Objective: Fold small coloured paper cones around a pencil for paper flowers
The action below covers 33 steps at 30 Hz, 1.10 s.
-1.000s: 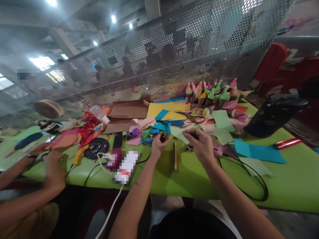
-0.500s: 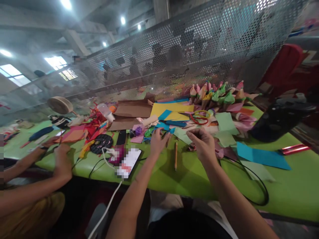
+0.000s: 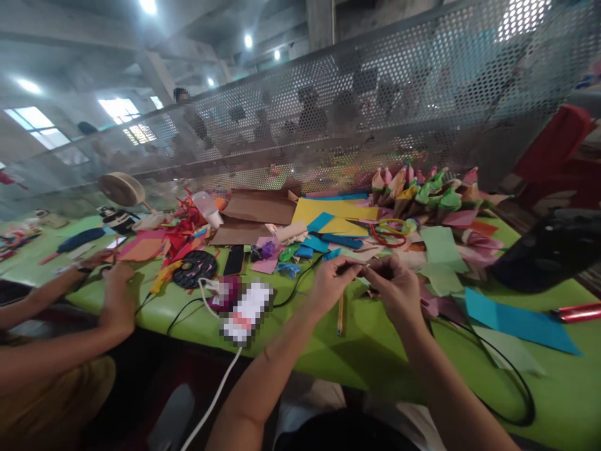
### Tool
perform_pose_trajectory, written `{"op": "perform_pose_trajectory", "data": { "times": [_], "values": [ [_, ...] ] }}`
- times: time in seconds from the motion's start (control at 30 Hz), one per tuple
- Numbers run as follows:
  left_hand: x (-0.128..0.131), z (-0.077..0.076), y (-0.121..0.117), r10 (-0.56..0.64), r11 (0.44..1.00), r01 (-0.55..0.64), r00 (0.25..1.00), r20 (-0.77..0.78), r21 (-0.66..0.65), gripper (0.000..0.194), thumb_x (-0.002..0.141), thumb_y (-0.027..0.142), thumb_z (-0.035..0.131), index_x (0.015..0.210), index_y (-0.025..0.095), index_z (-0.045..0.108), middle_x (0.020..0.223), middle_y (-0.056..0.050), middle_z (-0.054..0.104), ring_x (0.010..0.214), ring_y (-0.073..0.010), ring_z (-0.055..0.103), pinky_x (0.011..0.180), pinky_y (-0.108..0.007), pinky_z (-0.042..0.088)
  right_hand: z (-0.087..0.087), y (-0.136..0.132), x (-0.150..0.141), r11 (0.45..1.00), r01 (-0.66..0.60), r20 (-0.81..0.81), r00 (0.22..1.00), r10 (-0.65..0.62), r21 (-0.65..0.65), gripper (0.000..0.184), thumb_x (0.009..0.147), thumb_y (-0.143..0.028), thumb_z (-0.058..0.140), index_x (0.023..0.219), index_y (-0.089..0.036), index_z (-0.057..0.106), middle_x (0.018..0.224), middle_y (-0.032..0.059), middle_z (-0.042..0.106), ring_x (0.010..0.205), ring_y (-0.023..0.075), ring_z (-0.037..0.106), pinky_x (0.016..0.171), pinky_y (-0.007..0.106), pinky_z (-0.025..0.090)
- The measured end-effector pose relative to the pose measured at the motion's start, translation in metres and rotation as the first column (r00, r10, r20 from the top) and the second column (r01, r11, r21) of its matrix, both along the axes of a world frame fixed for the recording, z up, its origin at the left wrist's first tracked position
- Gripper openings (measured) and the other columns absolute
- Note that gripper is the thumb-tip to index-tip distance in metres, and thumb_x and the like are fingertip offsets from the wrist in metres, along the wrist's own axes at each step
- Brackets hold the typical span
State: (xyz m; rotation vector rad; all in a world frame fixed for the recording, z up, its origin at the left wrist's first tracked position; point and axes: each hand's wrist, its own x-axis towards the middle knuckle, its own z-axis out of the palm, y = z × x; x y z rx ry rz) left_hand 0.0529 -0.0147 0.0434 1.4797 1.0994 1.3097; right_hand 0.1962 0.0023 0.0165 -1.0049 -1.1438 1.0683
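Observation:
My left hand (image 3: 334, 282) and my right hand (image 3: 395, 283) meet above the green table (image 3: 305, 360), thumbs and fingertips pinched close together. Whatever lies between the fingertips is too small to make out. Below them a pencil (image 3: 340, 316) rests on the table, its upper end hidden by my left hand. Small dark scraps (image 3: 370, 292) lie just under my right hand. Beyond my left hand are a blue-handled tool (image 3: 345, 240), crumpled blue scraps (image 3: 288, 270) and a roll of pale paper (image 3: 291, 230).
A phone (image 3: 248, 313) with a white cable lies left of my forearm. Paper cones (image 3: 422, 191) stand at the back. A dark bottle (image 3: 547, 257) and blue paper (image 3: 516, 319) are at right. A co-worker's hands (image 3: 115, 282) are at left, and a perforated metal panel (image 3: 282, 138) runs behind.
My left hand has moved right and come up against my right hand. Both hands now pinch together over the pencil's upper end. The view has shifted slightly.

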Motion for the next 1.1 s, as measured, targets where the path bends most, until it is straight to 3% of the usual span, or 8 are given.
{"op": "perform_pose_trajectory", "data": {
  "times": [0.13,0.27,0.43,0.57,0.67,0.9,1.1],
  "values": [
    [-0.01,-0.001,0.007,-0.076,0.997,0.079,0.994,0.083,-0.023,0.035,0.074,0.051,0.083,0.079,0.016,0.076,0.079,-0.004,0.071,0.077,-0.0168,0.061,0.077,-0.03,0.048,-0.004,0.003,0.001,0.998,-0.056,0.01,0.998,0.056,-0.042,0.051,0.059,-0.059,0.089,0.066,-0.023,0.054,0.051,-0.0059,0.047,0.046,0.0104,0.039,0.042,0.024,0.03],
    [-0.013,-0.007,0.014,-0.065,0.992,0.079,0.989,0.135,-0.096,0.042,0.065,0.053,0.088,0.074,0.015,0.073,0.07,-0.001,0.066,0.069,-0.0138,0.055,0.07,-0.028,0.043,-0.009,0.005,0.001,0.998,-0.064,0.07,0.995,0.065,-0.02,0.049,0.062,-0.06,0.086,0.069,-0.023,0.053,0.054,-0.0058,0.047,0.046,0.0111,0.039,0.043,0.025,0.03],
    [-0.02,-0.02,0.021,-0.063,0.983,0.091,0.984,0.166,-0.162,0.049,0.055,0.054,0.093,0.069,0.014,0.07,0.066,0.002,0.061,0.065,-0.0109,0.05,0.067,-0.027,0.039,-0.01,0.006,0.004,0.981,0.059,0.359,0.925,-0.123,0.183,0.034,0.071,-0.052,0.078,0.073,-0.023,0.059,0.059,-0.0031,0.053,0.052,0.0148,0.046,0.05,0.028,0.035],
    [-0.028,-0.032,0.023,-0.059,0.977,0.088,0.987,0.15,-0.194,0.053,0.053,0.058,0.093,0.069,0.014,0.068,0.067,0.001,0.062,0.066,-0.0111,0.05,0.066,-0.027,0.039,-0.008,0.006,0.004,0.952,0.024,0.495,0.85,-0.181,0.306,0.031,0.075,-0.051,0.074,0.074,-0.023,0.06,0.066,-0.0011,0.057,0.054,0.0155,0.049,0.054,0.03,0.037],
    [-0.03,-0.038,0.024,-0.064,0.978,0.088,0.99,0.127,-0.19,0.052,0.057,0.058,0.091,0.07,0.015,0.066,0.068,0.001,0.062,0.067,-0.0117,0.05,0.067,-0.027,0.038,-0.008,0.007,0.003,0.963,0.017,0.507,0.848,-0.157,0.27,0.032,0.075,-0.052,0.074,0.075,-0.023,0.059,0.068,-0.0011,0.057,0.055,0.0156,0.049,0.055,0.03,0.038],
    [-0.023,-0.036,0.021,-0.063,0.987,0.078,0.991,0.115,-0.14,0.041,0.072,0.052,0.082,0.078,0.017,0.063,0.072,0.003,0.058,0.071,-0.012,0.049,0.068,-0.026,0.038,-0.009,0.009,0.001,1.0,-0.02,0.337,0.941,0.016,0.008,0.04,0.066,-0.054,0.081,0.079,-0.023,0.06,0.052,-0.0073,0.045,0.049,0.0134,0.041,0.048,0.027,0.031],
    [-0.02,-0.03,0.016,-0.022,0.993,0.044,0.979,0.201,-0.105,0.041,0.079,0.056,0.076,0.08,0.02,0.057,0.075,0.003,0.054,0.074,-0.013,0.051,0.072,-0.026,0.043,-0.004,0.01,-0.001,0.997,-0.046,0.17,0.984,0.056,-0.059,0.045,0.061,-0.057,0.085,0.076,-0.024,0.058,0.051,-0.0077,0.046,0.047,0.0115,0.04,0.043,0.025,0.031]
  ]
}}
